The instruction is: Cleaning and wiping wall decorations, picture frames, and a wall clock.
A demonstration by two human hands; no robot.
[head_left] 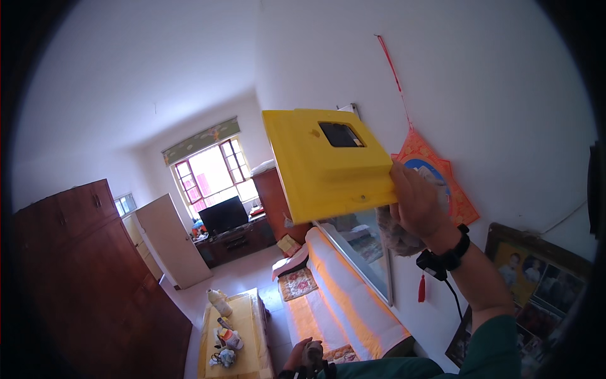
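Note:
A yellow box-like cover with a rectangular window near its top fills the middle of the view, close to the white wall. At its right edge is my right hand, fingers curled against the rim. Grey-brown cloth is bunched in that hand and hangs below the palm. A black strap with a small cabled device circles the right wrist. Low at the bottom edge, my left hand is partly visible beside a small grey-brown thing; whether it grips this is unclear.
A mirror leans behind a sofa with an orange-and-white cover. An orange hanging ornament and a photo frame are at right. Left stand a low table bearing bottles and a wardrobe.

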